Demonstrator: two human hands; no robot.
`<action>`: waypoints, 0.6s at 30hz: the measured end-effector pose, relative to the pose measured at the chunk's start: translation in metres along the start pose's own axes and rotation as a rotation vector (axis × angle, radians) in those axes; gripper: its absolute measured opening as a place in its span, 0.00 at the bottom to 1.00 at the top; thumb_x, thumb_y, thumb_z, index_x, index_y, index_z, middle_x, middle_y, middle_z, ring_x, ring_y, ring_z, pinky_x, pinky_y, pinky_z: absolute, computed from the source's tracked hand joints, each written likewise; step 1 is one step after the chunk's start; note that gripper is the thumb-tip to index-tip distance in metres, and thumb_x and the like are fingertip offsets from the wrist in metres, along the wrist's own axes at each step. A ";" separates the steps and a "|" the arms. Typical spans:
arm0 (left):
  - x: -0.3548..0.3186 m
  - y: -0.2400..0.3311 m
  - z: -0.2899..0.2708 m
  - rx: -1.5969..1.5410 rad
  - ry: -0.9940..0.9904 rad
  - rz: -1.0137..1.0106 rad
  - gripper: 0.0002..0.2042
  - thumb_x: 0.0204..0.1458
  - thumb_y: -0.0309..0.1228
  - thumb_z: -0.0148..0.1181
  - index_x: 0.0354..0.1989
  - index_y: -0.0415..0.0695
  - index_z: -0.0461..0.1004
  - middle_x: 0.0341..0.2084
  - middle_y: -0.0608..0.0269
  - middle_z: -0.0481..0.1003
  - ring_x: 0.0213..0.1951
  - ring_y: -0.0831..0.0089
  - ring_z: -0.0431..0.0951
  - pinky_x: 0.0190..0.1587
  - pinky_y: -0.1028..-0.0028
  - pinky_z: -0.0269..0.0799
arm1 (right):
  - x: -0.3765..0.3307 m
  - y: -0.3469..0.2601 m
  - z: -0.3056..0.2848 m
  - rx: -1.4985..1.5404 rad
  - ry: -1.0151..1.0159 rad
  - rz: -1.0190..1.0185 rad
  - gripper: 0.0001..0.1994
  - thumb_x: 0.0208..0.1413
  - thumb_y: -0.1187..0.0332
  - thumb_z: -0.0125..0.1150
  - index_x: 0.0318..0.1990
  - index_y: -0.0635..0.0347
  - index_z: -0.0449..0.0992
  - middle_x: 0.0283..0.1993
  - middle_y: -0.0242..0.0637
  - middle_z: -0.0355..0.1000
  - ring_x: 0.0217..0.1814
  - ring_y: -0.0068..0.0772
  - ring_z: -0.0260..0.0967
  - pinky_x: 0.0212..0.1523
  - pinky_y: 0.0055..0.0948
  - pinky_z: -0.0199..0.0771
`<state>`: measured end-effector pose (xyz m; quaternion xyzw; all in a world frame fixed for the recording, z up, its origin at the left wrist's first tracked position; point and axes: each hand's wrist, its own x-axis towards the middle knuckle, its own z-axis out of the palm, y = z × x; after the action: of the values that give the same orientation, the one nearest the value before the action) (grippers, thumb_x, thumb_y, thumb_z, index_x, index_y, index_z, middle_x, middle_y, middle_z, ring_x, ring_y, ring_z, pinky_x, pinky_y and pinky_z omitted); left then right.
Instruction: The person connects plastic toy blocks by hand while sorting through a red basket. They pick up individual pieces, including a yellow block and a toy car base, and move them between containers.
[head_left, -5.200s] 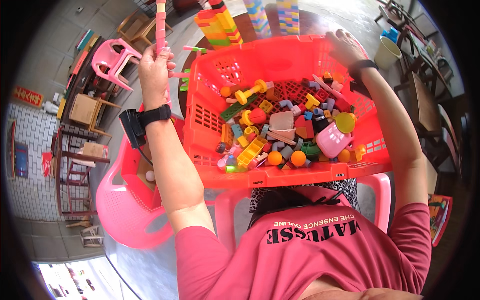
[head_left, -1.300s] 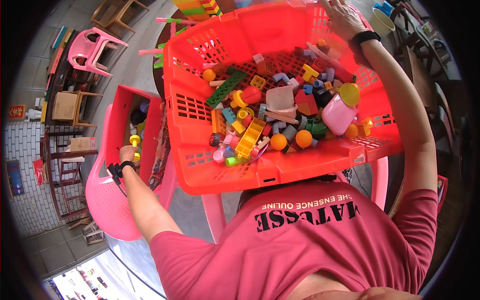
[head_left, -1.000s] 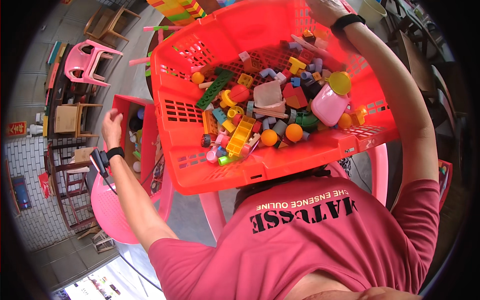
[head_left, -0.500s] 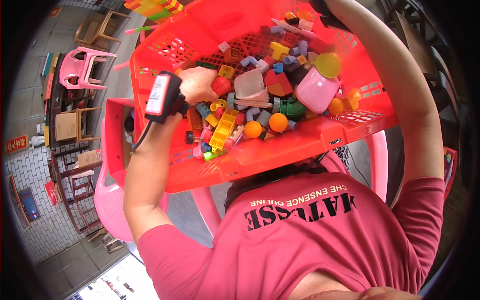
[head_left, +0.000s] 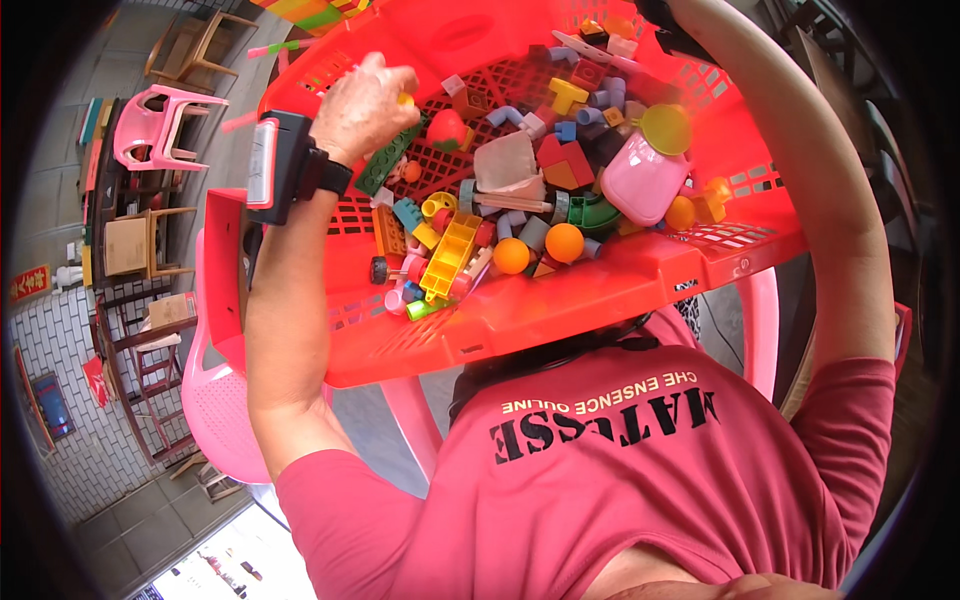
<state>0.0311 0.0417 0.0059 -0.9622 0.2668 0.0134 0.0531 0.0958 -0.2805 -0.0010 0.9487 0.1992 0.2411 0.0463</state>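
My left hand (head_left: 365, 108) is raised over the left side of a red plastic basket (head_left: 620, 285), its fingers closed on a small yellow piece (head_left: 405, 99), probably a toy block and mostly hidden. Just below the hand lies a green studded plate (head_left: 385, 160). Beside it are a red ball-like toy (head_left: 446, 130) and a yellow toy frame (head_left: 452, 255). Several loose blocks, two orange balls (head_left: 564, 242), a pink container (head_left: 642, 180) and a yellow-green disc (head_left: 665, 130) fill the basket. My right forearm reaches up along the basket's right side; the hand is beyond the top edge.
Multicoloured stacked blocks (head_left: 318, 12) stand past the far left rim. A pink plastic chair (head_left: 215, 410) and a red box (head_left: 226, 270) are at the left. Farther off are another pink chair (head_left: 140, 130) and wooden stools (head_left: 125, 247).
My left hand has moved up and left, away from the red ball-like toy, with a yellow piece now showing at its fingers. The green plate beneath is uncovered.
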 end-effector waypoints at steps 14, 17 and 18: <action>-0.041 0.044 0.005 0.053 -0.640 -0.044 0.25 0.49 0.54 0.55 0.25 0.39 0.78 0.25 0.46 0.76 0.34 0.52 0.78 0.36 0.58 0.73 | 0.005 0.002 0.004 0.054 -0.008 -0.005 0.20 0.47 0.74 0.50 0.52 0.66 0.69 0.56 0.56 0.65 0.62 0.54 0.60 0.61 0.45 0.60; -0.043 0.043 0.016 0.057 -0.646 -0.047 0.23 0.46 0.52 0.60 0.25 0.40 0.79 0.26 0.47 0.77 0.35 0.52 0.78 0.37 0.57 0.73 | 0.005 0.003 0.007 0.028 -0.017 -0.001 0.20 0.48 0.74 0.49 0.51 0.66 0.69 0.56 0.56 0.65 0.62 0.54 0.60 0.61 0.45 0.60; -0.042 0.040 0.018 0.053 -0.639 -0.053 0.23 0.45 0.52 0.61 0.25 0.40 0.79 0.26 0.47 0.77 0.35 0.51 0.78 0.37 0.57 0.73 | 0.005 0.003 0.007 0.013 -0.023 0.007 0.19 0.49 0.73 0.49 0.51 0.66 0.69 0.56 0.56 0.65 0.62 0.53 0.60 0.61 0.45 0.60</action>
<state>-0.0257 0.0309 -0.0133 -0.9143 0.2119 0.3063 0.1594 0.1042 -0.2813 -0.0046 0.9524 0.1967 0.2291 0.0415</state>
